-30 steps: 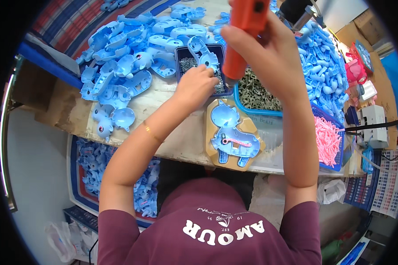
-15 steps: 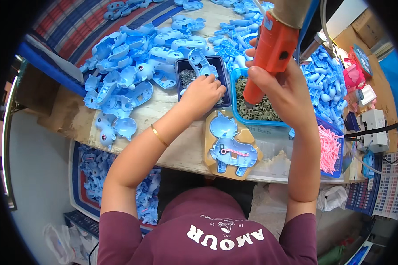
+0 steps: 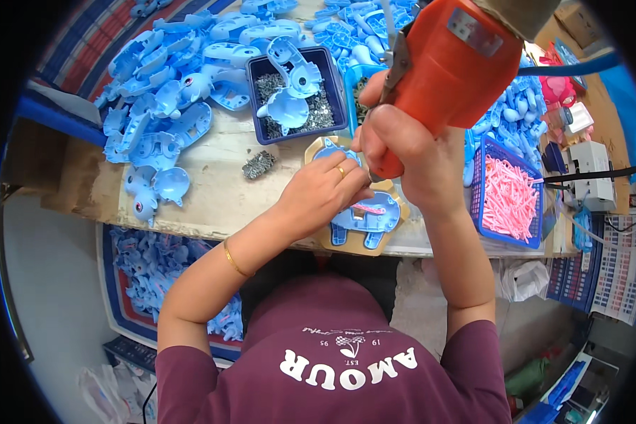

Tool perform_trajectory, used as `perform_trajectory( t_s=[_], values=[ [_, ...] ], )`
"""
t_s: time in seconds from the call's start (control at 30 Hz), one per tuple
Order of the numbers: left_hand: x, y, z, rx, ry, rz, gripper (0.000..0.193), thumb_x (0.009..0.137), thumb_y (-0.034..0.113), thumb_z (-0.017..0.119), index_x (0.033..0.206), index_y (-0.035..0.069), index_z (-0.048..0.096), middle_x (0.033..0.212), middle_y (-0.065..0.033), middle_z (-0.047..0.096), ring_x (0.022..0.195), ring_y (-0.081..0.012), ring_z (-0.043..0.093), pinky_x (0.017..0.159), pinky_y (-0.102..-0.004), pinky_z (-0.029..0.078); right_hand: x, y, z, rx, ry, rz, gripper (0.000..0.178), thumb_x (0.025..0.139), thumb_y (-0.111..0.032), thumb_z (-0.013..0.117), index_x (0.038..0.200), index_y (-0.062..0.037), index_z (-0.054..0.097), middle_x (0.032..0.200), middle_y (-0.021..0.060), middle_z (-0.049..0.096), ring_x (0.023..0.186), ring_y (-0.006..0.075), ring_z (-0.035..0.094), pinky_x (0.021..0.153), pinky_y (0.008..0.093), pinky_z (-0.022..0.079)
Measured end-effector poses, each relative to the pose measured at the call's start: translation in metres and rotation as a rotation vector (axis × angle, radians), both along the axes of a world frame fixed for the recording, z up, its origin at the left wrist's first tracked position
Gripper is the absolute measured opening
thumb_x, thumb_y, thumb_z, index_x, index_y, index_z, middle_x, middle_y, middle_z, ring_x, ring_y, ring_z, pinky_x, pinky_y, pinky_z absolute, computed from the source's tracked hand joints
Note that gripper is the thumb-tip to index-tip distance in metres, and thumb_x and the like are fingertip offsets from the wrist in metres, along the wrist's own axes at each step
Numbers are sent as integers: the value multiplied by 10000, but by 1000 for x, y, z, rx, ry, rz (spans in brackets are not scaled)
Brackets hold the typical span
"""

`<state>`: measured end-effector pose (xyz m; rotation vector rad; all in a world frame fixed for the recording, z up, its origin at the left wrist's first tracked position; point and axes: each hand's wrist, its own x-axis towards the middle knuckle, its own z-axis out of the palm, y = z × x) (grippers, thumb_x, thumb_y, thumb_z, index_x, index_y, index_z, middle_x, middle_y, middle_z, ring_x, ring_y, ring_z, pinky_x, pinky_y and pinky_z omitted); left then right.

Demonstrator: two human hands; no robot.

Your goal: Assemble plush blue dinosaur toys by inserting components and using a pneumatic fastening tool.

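My right hand (image 3: 420,145) grips an orange power screwdriver (image 3: 451,67), its nose pointing down over a tan jig (image 3: 401,212). A blue toy body shell (image 3: 374,222) lies in that jig, with a pink plastic strip (image 3: 369,209) across it. My left hand (image 3: 325,185) bends over the jig's upper part, fingers pinched together near the screwdriver's nose. Whatever the fingertips hold is hidden, and the hand covers part of a second, rounded blue shell (image 3: 326,150).
Beyond the left hand stands a dark blue tray (image 3: 256,131) of screws with blue shells on top; a small screw pile (image 3: 259,165) lies beside it. A light blue tub (image 3: 351,106), a basket of pink strips (image 3: 509,201) and heaped blue shells (image 3: 169,78) surround the jig.
My left hand has moved from the dark blue tray to the jig. The screwdriver in my right hand has come over the jig from the light blue tub. The view has shifted.
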<state>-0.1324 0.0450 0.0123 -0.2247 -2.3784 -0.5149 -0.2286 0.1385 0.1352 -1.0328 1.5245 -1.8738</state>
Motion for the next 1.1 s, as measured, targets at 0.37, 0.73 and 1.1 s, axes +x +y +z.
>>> perform_trajectory(
  t_s=[0.37,0.73,1.1],
  values=[
    [7,21,-4,163,-189,-78,165,893,161,653,936,53,536,854,-96,562,837,-280,570,726,-395,487,-4,16,-10,16,-57,73,275,831,-152,593,1027,36,551,598,48,549,499,130,519,591,320,510],
    [7,40,-19,276,-210,-195,403,833,222,725,1132,40,526,976,-122,585,920,-326,572,782,-431,477,-11,50,-26,85,-65,84,347,806,-203,608,1059,23,531,597,59,550,493,137,508,574,310,495],
    [11,39,-21,-4,-215,-9,473,708,301,790,1084,72,616,1135,-57,593,1074,-246,563,912,-380,453,-21,51,-66,67,-130,2,244,837,-128,580,1031,13,535,623,59,556,492,135,512,587,317,506]
  ],
)
